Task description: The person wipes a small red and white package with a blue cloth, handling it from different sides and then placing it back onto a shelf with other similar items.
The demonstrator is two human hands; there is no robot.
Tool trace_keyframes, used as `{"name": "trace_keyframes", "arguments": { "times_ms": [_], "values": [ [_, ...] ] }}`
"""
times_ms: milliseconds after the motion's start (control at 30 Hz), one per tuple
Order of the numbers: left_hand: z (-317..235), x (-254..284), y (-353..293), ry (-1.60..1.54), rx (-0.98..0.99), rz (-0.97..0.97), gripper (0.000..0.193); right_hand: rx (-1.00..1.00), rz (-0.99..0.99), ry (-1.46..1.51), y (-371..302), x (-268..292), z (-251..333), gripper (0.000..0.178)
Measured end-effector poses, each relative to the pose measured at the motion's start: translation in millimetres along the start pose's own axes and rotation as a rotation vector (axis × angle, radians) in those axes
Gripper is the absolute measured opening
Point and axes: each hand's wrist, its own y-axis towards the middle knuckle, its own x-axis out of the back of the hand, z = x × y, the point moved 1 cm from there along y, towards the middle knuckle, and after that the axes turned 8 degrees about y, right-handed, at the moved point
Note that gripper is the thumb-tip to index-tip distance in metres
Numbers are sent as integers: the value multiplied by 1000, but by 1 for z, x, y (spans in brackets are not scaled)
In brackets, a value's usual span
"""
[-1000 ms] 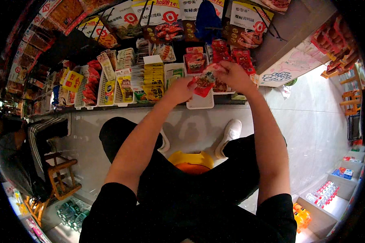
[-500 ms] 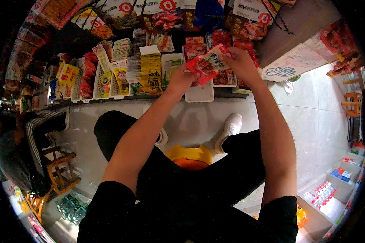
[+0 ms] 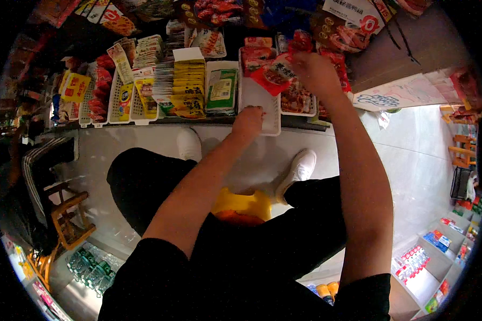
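My right hand (image 3: 317,74) is closed on one end of a red snack packet (image 3: 275,76) with a pale printed panel. It holds the packet over the back part of a long white plastic basket (image 3: 276,120). Several red packets (image 3: 258,52) lie at the basket's far end, while its nearer part shows a bare bottom. Fingers curled, my left hand (image 3: 248,123) is at the basket's front left edge and covers that corner. Right of the basket, another white basket holds red-brown meat snack packets (image 3: 298,99), partly hidden by my right hand.
To the left stand baskets with green packets (image 3: 222,88), yellow packets (image 3: 189,85) and red packets (image 3: 102,88). Larger hanging bags (image 3: 219,12) are behind them. A printed white box side (image 3: 407,91) is at the right. Below me is a yellow stool (image 3: 243,203). A wooden chair (image 3: 72,219) stands left.
My left hand has let go of the snack packet and come down to the basket's front edge. My right hand keeps the packet, now farther over the basket. The view has shifted slightly.
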Motion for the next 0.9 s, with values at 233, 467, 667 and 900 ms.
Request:
{"name": "trace_keyframes", "arguments": {
  "times_ms": [233, 467, 667, 900],
  "values": [
    [-17, -29, 22, 145, 99, 2, 13, 23, 158, -122, 21, -32, -1, 24],
    [-7, -33, 46, -437, 392, -332, 14, 83, 297, -245, 43, -57, 15, 23],
    [-13, -21, 55, -1406, 578, -215, 10, 115, 281, -308, 46, -78, 12, 23],
    [-18, -19, 68, -1920, 496, -268, 24, 148, 323, -345, 47, -102, -9, 19]
  ]
}}
